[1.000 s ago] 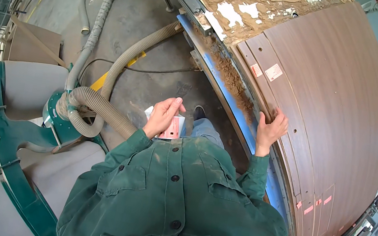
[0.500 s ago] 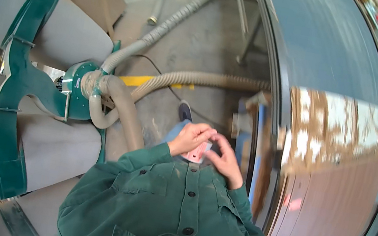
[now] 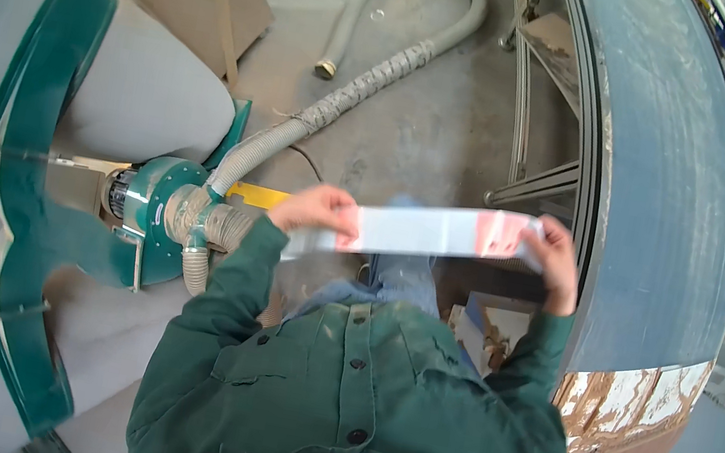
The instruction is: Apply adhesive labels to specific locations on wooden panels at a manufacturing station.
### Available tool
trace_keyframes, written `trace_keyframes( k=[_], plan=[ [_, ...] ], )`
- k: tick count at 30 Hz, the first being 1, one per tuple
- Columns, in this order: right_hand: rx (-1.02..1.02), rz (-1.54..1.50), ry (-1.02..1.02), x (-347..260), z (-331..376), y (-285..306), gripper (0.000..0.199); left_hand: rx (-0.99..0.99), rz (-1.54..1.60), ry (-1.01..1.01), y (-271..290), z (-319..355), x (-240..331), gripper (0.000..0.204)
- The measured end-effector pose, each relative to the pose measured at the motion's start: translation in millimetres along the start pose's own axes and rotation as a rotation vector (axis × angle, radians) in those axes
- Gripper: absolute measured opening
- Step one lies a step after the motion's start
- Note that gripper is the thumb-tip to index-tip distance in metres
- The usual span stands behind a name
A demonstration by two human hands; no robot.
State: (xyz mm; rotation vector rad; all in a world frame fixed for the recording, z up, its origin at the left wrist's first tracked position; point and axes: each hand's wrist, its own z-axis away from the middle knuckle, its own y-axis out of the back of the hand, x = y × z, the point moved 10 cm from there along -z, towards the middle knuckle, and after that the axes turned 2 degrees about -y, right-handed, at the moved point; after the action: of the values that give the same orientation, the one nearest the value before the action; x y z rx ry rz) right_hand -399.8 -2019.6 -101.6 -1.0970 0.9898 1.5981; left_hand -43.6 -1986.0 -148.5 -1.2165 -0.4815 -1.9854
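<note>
I had a broad grey concrete floor point(image 3: 448, 125) in view, with both hands occupied mid-frame.
At the left edge I could see a large green-and-grey machine point(image 3: 33, 168), and down the right side a long blue-grey flat surface point(image 3: 671, 184) bordered by dark metal rails. A dusty green button-up shirt point(image 3: 297, 380) filled the lower middle, and a grey flexible hose point(image 3: 363, 86) looped through the upper middle. Above the shirt, just right of centre, I saw a long glossy white strip point(image 3: 424, 233) stretched between the hands, slightly higher at its right. The right hand point(image 3: 557, 266) grasped its right end; the left hand point(image 3: 315, 209) gripped it towards the other end. Smallest were the strip's pink-red patches point(image 3: 499, 234), one beside each hand.
</note>
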Motion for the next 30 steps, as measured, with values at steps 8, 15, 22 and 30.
trace_keyframes(
  k=[8, 15, 22, 30],
  plan=[
    [0.216, 0.164, -0.001, -40, -283, 101, 0.012, 0.371, -0.093, 0.042, 295, -171, 80, 0.028],
    [0.106, -0.075, -0.009, -101, -552, 100, 0.008, 0.617, -0.103, 0.095, 485, -243, 142, 0.024],
    [0.103, -0.008, -0.048, -194, -768, 123, 0.012, 0.552, 0.332, 0.062, 624, -277, 163, 0.015],
    [0.405, 0.054, 0.092, -213, -980, 207, 0.022, 0.430, 0.328, -0.110, 875, -482, 225, 0.015]
  ],
)
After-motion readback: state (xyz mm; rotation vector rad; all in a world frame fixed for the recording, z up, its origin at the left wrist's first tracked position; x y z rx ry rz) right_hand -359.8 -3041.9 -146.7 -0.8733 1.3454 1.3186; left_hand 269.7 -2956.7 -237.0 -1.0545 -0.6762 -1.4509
